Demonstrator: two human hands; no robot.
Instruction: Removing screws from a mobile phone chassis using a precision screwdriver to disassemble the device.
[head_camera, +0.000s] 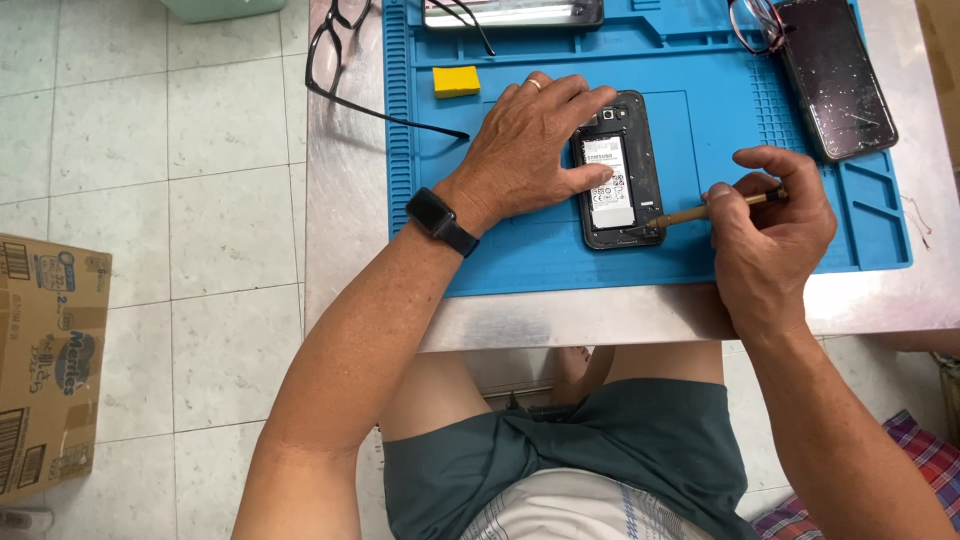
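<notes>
Blue mat (720, 120) edge near opened phone (618, 170); right hand (770, 225) holds screwdriver (715, 208).

Bright, even daylight fills the head view, and the picture is sharp from the pale tiled floor (150, 200) up to the blue silicone work mat (720, 100), with only soft, short shadows beneath the left hand (535, 150) and the right hand (765, 235) where it grips the slim brass-coloured screwdriver (715, 208). Beyond that grip, the scratched black glass phone panel (838, 80) catches pale glints, and just below it the brushed steel tabletop (600, 315) shows a dull sheen. Straight lines bow slightly toward the frame edges.
</notes>
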